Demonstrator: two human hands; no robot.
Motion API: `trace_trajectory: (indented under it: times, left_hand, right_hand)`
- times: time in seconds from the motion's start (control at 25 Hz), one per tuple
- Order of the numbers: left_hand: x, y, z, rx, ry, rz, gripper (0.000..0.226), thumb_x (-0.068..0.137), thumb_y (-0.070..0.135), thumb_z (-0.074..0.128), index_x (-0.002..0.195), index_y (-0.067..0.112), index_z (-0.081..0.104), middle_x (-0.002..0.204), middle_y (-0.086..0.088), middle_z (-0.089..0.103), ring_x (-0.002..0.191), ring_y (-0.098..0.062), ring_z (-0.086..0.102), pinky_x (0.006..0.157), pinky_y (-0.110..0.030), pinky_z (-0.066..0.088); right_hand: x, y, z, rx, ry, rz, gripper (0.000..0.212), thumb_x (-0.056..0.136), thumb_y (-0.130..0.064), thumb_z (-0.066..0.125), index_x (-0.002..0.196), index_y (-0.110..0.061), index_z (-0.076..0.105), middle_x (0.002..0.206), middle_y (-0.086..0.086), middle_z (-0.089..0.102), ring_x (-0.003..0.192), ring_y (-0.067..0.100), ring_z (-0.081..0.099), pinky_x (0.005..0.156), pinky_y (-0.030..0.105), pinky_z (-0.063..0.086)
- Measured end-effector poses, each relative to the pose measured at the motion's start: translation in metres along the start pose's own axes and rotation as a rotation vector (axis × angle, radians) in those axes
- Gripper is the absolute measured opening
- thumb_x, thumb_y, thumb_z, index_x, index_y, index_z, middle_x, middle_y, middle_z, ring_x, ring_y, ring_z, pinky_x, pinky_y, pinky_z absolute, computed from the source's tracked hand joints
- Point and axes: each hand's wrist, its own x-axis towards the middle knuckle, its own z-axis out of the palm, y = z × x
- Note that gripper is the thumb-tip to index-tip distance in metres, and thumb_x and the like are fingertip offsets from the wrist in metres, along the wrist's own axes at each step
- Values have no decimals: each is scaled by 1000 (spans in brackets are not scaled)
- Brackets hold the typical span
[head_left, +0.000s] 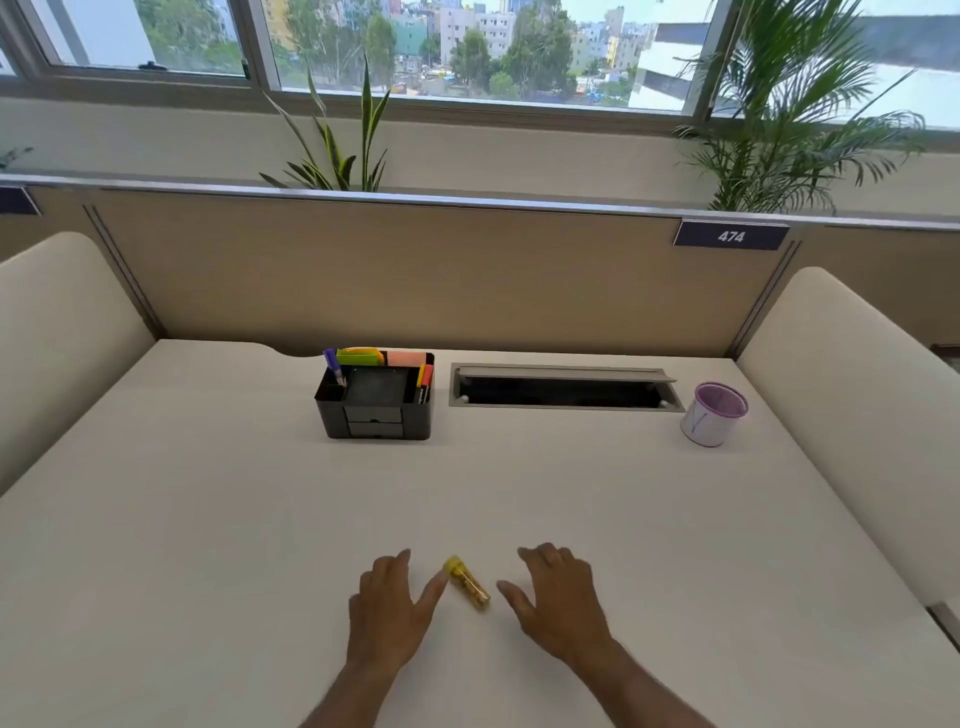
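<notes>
A small yellow tube-shaped object (466, 582) with a yellow cap lies on its side on the white desk (208, 519), near the front. My left hand (387, 608) rests flat on the desk just left of it, thumb tip close to the cap. My right hand (558, 597) lies palm down just right of it, fingers relaxed, thumb pointing toward the tube. Neither hand holds anything.
A black desk organiser (376, 400) with pens, markers and sticky notes stands at the back centre. Right of it is an open cable slot (566, 388), then a purple mesh cup (714, 414). A beige partition (415, 270) closes the back; padded dividers flank both sides.
</notes>
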Motion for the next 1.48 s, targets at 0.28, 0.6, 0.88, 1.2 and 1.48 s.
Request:
trace_trajectory:
  times: [0.28, 0.6, 0.88, 1.2, 1.48]
  left_hand:
    - [1, 17, 15, -346, -78, -138, 45, 85, 47, 70, 118, 18, 63, 101, 4, 64, 94, -15, 62, 86, -32, 53]
    - [15, 20, 19, -543, -98, -214, 26, 80, 40, 78, 94, 20, 69, 84, 4, 71, 82, -16, 68, 80, -36, 57]
    - [16, 37, 16, -974, -189, -247, 19, 80, 31, 81, 84, 13, 76, 75, -5, 81, 72, -23, 76, 68, -36, 61]
    - [9, 66, 9, -936, -54, 87, 25, 73, 25, 87, 95, 34, 79, 86, 14, 80, 80, -6, 75, 74, -19, 60]
    - [-5, 85, 7, -870, 68, 347, 33, 82, 19, 80, 104, 43, 75, 98, 19, 78, 97, -9, 72, 69, -22, 61]
  right_hand:
    - [9, -32, 23, -10, -148, 6, 57, 85, -67, 46, 123, -27, 59, 123, -4, 61, 112, 19, 56, 90, 38, 42]
    - [16, -37, 29, -18, -142, 33, 30, 93, -46, 48, 108, -25, 62, 111, -2, 63, 106, 22, 57, 83, 38, 38]
    - [7, -34, 22, 450, -42, 105, 23, 86, -46, 67, 101, -29, 68, 98, -12, 67, 92, 9, 60, 85, 31, 50]
    - [18, -21, -40, 756, 84, 177, 41, 75, 1, 73, 101, -31, 71, 103, -9, 73, 93, 11, 69, 78, 14, 53]
    - [15, -28, -68, 774, 177, 29, 20, 75, -20, 86, 87, -32, 76, 87, -16, 76, 83, 7, 71, 71, 21, 58]
